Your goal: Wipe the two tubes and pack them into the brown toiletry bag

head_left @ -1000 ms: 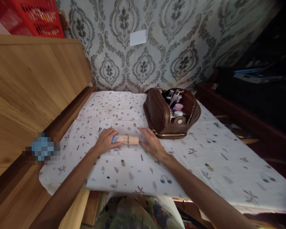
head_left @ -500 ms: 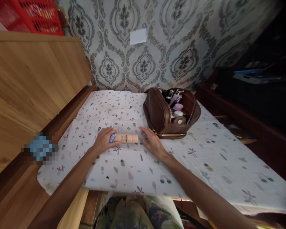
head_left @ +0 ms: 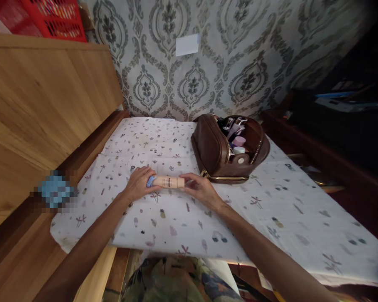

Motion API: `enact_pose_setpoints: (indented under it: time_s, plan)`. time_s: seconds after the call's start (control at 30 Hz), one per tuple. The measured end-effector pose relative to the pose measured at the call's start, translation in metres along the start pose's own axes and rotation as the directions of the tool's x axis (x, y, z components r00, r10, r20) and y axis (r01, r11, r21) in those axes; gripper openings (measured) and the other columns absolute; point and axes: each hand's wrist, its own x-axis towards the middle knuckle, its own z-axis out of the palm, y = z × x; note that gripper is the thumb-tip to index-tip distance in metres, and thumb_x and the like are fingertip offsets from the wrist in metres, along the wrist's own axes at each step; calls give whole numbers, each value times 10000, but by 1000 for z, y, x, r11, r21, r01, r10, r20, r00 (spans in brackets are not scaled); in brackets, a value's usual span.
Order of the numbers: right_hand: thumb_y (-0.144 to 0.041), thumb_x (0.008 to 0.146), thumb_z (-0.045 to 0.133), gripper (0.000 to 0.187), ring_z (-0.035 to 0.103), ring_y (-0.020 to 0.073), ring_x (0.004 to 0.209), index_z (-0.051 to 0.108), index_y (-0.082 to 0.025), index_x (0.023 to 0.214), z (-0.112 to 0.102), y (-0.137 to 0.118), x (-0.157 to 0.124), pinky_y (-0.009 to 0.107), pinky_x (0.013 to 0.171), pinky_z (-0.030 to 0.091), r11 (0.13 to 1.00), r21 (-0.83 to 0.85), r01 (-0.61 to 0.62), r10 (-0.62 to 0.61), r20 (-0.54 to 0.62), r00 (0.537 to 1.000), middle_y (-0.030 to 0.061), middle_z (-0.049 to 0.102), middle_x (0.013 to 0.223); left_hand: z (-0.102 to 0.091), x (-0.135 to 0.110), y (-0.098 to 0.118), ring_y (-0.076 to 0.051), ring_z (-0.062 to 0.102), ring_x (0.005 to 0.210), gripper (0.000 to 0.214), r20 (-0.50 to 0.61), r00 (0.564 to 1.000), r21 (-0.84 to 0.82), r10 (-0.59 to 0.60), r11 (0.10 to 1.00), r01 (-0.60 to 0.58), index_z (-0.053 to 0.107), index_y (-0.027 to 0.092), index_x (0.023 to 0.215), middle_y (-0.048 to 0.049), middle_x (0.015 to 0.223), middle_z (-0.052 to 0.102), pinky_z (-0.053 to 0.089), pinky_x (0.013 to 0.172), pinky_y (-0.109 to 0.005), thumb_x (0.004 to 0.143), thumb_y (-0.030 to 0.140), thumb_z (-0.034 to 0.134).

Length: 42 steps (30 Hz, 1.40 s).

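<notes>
A beige cosmetic tube with a blue part at its left end lies sideways between my two hands, over the patterned cloth. My left hand is closed round the blue end. At the other end, the fingers and thumb of my right hand pinch the beige cap. Just beyond my right hand stands a brown makeup bag, unzipped, with several bottles and a white-lidded jar inside.
A wooden panel rises on the left, with a red basket on top. Patterned wallpaper closes off the back. To the right is a dark ledge. A blurred blue item sits at the left edge.
My right hand has closed in on the tube's right end and now grips it; before, its fingers were apart from it. My left hand keeps its hold. The view has shifted slightly.
</notes>
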Motion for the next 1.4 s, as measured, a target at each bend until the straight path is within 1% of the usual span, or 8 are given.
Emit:
enact_pose_setpoints:
  time_s: [0.23,0.47,0.77,0.87,1.0,1.2,1.33,1.4]
  plan:
    - [-258,771,699,321,598,145,706,672,-225,1089,1,-6,-2,325,731,543,1000,8,21,-21,-44,999,36,686,1028,-2,0,1,-227,569,831,458,-1,1000,-16,-20,1000,20,580,200,932,-53,894,604,392,755,-355,870,653,566]
    - [-380,811,686,291,628,173,776,626,-226,1050,1,-10,-2,305,707,521,999,18,33,-33,-21,999,31,678,949,-3,0,2,-227,566,835,505,-9,1000,-18,-1,1000,1,580,198,921,-52,882,609,390,756,-355,858,698,544]
    - [-533,1000,316,494,528,163,620,541,-210,701,2,-10,-2,290,616,417,987,-163,-4,1,-21,1000,3,545,629,-1,0,2,-227,567,836,496,-14,999,-13,32,999,-32,577,195,925,-56,890,608,386,750,-346,860,686,554]
    - [-527,977,372,417,548,170,634,625,-195,992,0,-11,-2,296,627,431,994,-109,-2,1,-11,1000,4,594,690,-1,0,2,-230,567,840,492,-12,1000,-13,27,1000,-27,578,194,924,-55,891,608,385,754,-348,856,681,565]
    - [-446,857,620,586,526,146,597,448,-185,1353,-1,-12,-3,273,595,437,999,-50,2,2,70,998,-23,624,749,-1,0,3,-230,565,841,476,-11,1000,-13,12,1000,-12,579,194,924,-54,890,604,383,757,-352,861,666,570]
    - [-478,895,580,299,496,134,568,541,-208,1018,3,-11,-4,260,569,400,998,-57,-10,14,64,998,-47,576,639,-1,-1,3,-224,561,817,456,-54,998,-11,14,1000,-14,588,194,923,-52,879,605,392,738,-347,859,645,586]
    - [-568,942,460,415,516,145,582,555,-198,780,2,-10,-4,270,563,395,995,-98,-21,26,42,999,-7,583,632,0,-1,4,-214,560,793,478,-99,994,-20,40,999,-42,583,188,919,-44,859,608,394,727,-341,849,660,593]
    - [-570,966,395,465,565,169,635,607,-185,812,1,-10,-4,288,606,427,993,-113,-12,15,25,1000,23,625,678,0,-1,4,-212,562,798,469,-107,994,-21,32,999,-34,582,192,916,-40,855,607,396,729,-341,856,657,585]
